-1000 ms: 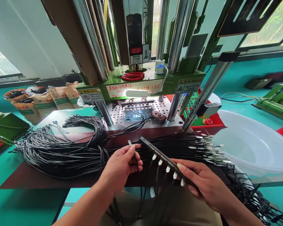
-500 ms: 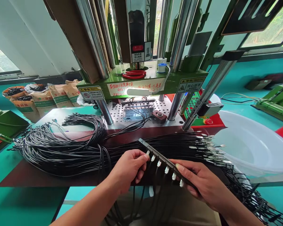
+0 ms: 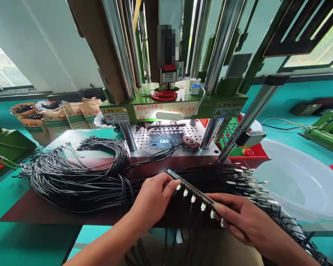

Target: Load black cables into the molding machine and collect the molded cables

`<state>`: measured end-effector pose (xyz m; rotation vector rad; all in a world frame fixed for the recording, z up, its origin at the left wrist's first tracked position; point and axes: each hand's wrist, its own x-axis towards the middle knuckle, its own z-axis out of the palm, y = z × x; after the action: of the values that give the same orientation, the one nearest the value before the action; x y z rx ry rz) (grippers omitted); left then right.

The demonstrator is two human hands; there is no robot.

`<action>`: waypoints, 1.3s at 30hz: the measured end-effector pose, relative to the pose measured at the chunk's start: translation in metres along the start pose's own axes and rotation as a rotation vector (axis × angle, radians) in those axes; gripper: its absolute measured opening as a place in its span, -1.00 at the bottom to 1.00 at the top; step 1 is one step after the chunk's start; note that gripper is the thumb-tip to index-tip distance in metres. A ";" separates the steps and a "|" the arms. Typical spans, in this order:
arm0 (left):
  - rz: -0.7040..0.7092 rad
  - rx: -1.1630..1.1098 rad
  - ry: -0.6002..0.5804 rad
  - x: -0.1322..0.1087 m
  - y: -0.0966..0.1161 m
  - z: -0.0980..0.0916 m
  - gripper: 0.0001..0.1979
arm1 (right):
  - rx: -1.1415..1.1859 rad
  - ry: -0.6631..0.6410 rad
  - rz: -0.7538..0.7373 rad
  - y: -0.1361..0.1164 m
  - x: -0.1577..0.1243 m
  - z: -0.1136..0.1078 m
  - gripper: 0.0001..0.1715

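Your left hand (image 3: 155,197) hung over the near edge of the surface (image 3: 30,212), bare forearm angled in from the lower left, fingers curled, thumb pinched against the fingertips. Your right hand (image 3: 245,221) was near it on the right, fingers closed in a grip, thumb laid along the top.
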<state>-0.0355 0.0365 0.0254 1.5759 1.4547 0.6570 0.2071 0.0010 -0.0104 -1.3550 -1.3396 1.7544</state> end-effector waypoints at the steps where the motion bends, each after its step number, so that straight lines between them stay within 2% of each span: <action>1: 0.130 0.151 0.133 0.002 0.001 -0.009 -0.73 | -0.015 -0.005 0.014 -0.005 0.002 -0.006 -0.40; 3: 0.340 0.366 0.332 0.012 0.001 -0.027 -0.76 | -0.080 -0.006 0.040 -0.018 0.007 -0.020 -0.43; 4: 0.388 0.415 0.355 0.020 -0.001 -0.036 -0.70 | -0.131 0.004 0.044 -0.027 0.012 -0.028 -0.46; 6: 0.377 0.418 0.274 0.036 -0.007 -0.051 -0.57 | -0.249 0.027 0.026 -0.044 0.025 -0.042 -0.52; 9: 0.289 0.368 0.141 0.053 -0.016 -0.064 -0.73 | -0.401 -0.022 -0.058 -0.069 0.053 -0.053 -0.58; 11: 0.289 0.358 0.143 0.056 -0.018 -0.069 -0.83 | -0.462 -0.115 -0.126 -0.082 0.075 -0.053 -0.59; 13: 0.300 0.338 0.140 0.052 -0.015 -0.073 -0.84 | -0.504 -0.212 -0.186 -0.091 0.098 -0.049 -0.57; 18: 0.250 0.354 -0.016 0.040 -0.002 -0.085 -0.72 | -0.638 -0.365 -0.274 -0.097 0.149 -0.032 -0.50; 22: 0.190 0.303 -0.126 0.051 0.007 -0.090 -0.57 | -0.728 -0.356 -0.424 -0.085 0.175 -0.025 -0.58; 25: 0.164 0.122 -0.139 0.083 0.011 -0.084 -0.57 | -0.730 -0.309 -0.420 -0.077 0.179 -0.027 -0.62; 26: 0.113 0.016 -0.150 0.097 0.013 -0.079 -0.59 | -0.737 -0.300 -0.411 -0.077 0.178 -0.030 -0.63; 28: -0.111 -0.283 -0.225 0.124 0.014 -0.067 -0.64 | -0.723 -0.239 -0.396 -0.081 0.173 -0.037 -0.68; 30: -0.323 -0.559 -0.350 0.147 0.014 -0.053 -0.70 | -0.530 -0.052 -0.394 -0.089 0.171 -0.043 -0.72; 32: -0.420 -0.691 -0.445 0.162 0.013 -0.038 -0.76 | -0.221 0.176 -0.410 -0.100 0.176 -0.041 -0.71; 34: -0.449 -0.729 -0.497 0.170 0.009 -0.026 -0.83 | 0.008 0.283 -0.439 -0.110 0.191 -0.029 -0.71; 37: -0.473 -0.785 -0.515 0.173 0.002 -0.014 -0.95 | 0.097 0.260 -0.494 -0.125 0.227 -0.001 -0.79; 39: -0.460 -0.825 -0.498 0.172 -0.001 -0.009 -0.95 | 0.122 0.235 -0.520 -0.135 0.251 0.016 -0.80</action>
<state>-0.0132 0.2054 -0.0007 0.6575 0.9264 0.4501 0.0861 0.2578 0.0172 -0.9936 -1.2848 1.2643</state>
